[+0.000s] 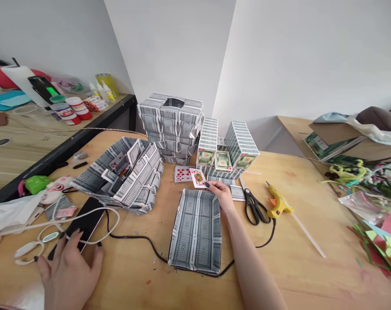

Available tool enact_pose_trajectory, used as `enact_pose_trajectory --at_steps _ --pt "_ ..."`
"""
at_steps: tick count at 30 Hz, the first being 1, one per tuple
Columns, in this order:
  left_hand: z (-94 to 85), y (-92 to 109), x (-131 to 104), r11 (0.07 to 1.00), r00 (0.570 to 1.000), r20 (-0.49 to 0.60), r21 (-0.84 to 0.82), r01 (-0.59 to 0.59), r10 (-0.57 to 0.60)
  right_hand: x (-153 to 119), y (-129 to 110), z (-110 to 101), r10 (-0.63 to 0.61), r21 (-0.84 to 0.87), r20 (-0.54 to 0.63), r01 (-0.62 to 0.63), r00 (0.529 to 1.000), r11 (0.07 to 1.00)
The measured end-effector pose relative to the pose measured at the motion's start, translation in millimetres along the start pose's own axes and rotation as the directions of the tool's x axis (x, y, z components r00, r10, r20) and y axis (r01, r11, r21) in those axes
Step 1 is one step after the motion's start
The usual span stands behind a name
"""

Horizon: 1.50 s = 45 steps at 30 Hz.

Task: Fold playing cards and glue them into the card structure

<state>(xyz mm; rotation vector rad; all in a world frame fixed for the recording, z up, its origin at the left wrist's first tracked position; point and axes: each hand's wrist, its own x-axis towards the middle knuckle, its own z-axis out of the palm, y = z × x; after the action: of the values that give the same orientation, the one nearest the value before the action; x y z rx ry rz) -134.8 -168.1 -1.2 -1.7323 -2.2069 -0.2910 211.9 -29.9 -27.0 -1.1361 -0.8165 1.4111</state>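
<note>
Between the thumb and fingers of my right hand point(219, 193) is a playing card point(198, 178), a face card turned up. It overlaps a small pile of playing cards point(183, 174) with hearts showing. Just below that hand lies a shallow rectangular tray point(195, 232) made of grey-patterned cards. My left hand point(71, 269) rests at the lower left with its fingers spread, by a dark phone-like slab point(82, 221) and white cables point(109, 211). Behind it stands a card-woven box point(130, 176) with loose cards inside.
A taller card-woven box point(171, 125) stands at the back, beside stacked card packs point(242, 144). To the right lie black-handled scissors point(255, 206) and a yellow glue gun point(277, 204) with a glue stick point(308, 236). A black cord point(140, 237) runs beneath the tray.
</note>
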Motion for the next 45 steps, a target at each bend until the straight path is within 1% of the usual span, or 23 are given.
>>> enact_pose_trajectory --at_steps 2,5,6,7,8,9,10,11,13,14,19,20,22,23,24,25,26,27,28,32,35,40,45 --pt "-3.8 -2 -3 0.996 0.995 -0.101 -0.087 -0.030 0.021 -1 -1 0 -0.014 0.014 0.010 0.014 1.000 1.000" --pt "-6.9 -5 -15 0.950 0.959 -0.253 -0.246 -0.191 0.128 0 -2 0 -0.037 0.062 0.052 0.034 0.998 0.997" --pt "-6.4 -4 -19 0.910 0.926 -0.310 -0.280 -0.305 0.215 0 -2 0 -0.037 0.075 0.068 0.032 0.997 0.997" --pt "-5.3 0 -23 0.844 0.887 -0.328 -0.322 -0.429 0.326 1 -2 -1 -0.032 0.084 0.085 0.025 0.996 0.996" --pt "-4.0 6 -25 0.772 0.839 -0.377 -0.361 -0.524 0.393 2 -1 -1 -0.025 0.088 0.101 0.016 0.995 0.996" --pt "-2.9 14 -26 0.696 0.796 -0.416 -0.401 -0.595 0.440 2 0 -2 -0.015 0.089 0.116 0.005 0.993 0.996" --pt "-2.2 25 -24 0.655 0.789 -0.424 -0.448 -0.609 0.444 2 1 -3 -0.007 0.087 0.129 -0.005 0.992 0.996" --pt "-2.5 37 -21 0.627 0.795 -0.415 -0.492 -0.604 0.441 2 2 -4 0.002 0.082 0.135 -0.014 0.991 0.997" --pt "-6.6 65 -9 0.601 0.850 -0.348 -0.601 -0.526 0.395 0 2 -5 0.025 0.082 0.129 -0.036 0.991 0.996" --pt "-10.2 80 -1 0.566 0.869 -0.305 -0.665 -0.488 0.391 -1 2 -6 0.042 0.090 0.124 -0.053 0.991 0.994" --pt "-27.3 145 51 0.332 0.935 -0.129 -0.911 -0.243 0.329 -2 -2 -6 0.119 0.162 0.110 -0.136 0.987 0.977" --pt "-27.3 157 62 0.325 0.939 -0.091 -0.923 -0.204 0.331 -1 -3 -6 0.124 0.162 0.099 -0.139 0.987 0.977" --pt "-23.8 177 85 0.370 0.940 0.019 -0.922 -0.117 0.342 1 -3 -5 0.119 0.151 0.082 -0.130 0.990 0.980" --pt "-21.1 185 95 0.391 0.927 0.076 -0.917 -0.079 0.367 1 -3 -4 0.120 0.140 0.088 -0.132 0.989 0.981" --pt "-18.5 193 104 0.400 0.900 0.130 -0.915 -0.053 0.416 1 -4 -4 0.126 0.129 0.095 -0.138 0.987 0.982" --pt "-16.6 199 111 0.405 0.855 0.179 -0.913 -0.040 0.488 1 -4 -3 0.128 0.120 0.103 -0.140 0.986 0.983" --pt "-15.4 204 117 0.406 0.798 0.216 -0.913 -0.040 0.563 0 -4 -2 0.129 0.110 0.111 -0.141 0.985 0.984" --pt "-15.0 207 121 0.413 0.759 0.240 -0.910 -0.042 0.606 -2 -5 -2 0.121 0.101 0.117 -0.133 0.986 0.986" --pt "-15.1 210 124 0.426 0.738 0.261 -0.904 -0.041 0.622 -3 -5 -1 0.111 0.094 0.124 -0.123 0.986 0.988" --pt "-13.4 214 127 0.461 0.743 0.253 -0.884 -0.083 0.619 -5 -5 -2 0.124 0.072 0.142 -0.135 0.982 0.988" --pt "-7.4 215 127 0.472 0.720 0.264 -0.876 -0.100 0.642 -2 -3 -4 0.146 0.058 0.138 -0.155 0.980 0.986" --pt "-2.0 219 128 0.497 0.711 0.279 -0.860 -0.114 0.646 0 -2 -6 0.146 0.010 0.140 -0.149 0.979 0.989" --pt "-4.3 217 130 0.480 0.667 0.292 -0.870 -0.111 0.685 -1 -2 -5 0.141 0.026 0.146 -0.146 0.979 0.989"
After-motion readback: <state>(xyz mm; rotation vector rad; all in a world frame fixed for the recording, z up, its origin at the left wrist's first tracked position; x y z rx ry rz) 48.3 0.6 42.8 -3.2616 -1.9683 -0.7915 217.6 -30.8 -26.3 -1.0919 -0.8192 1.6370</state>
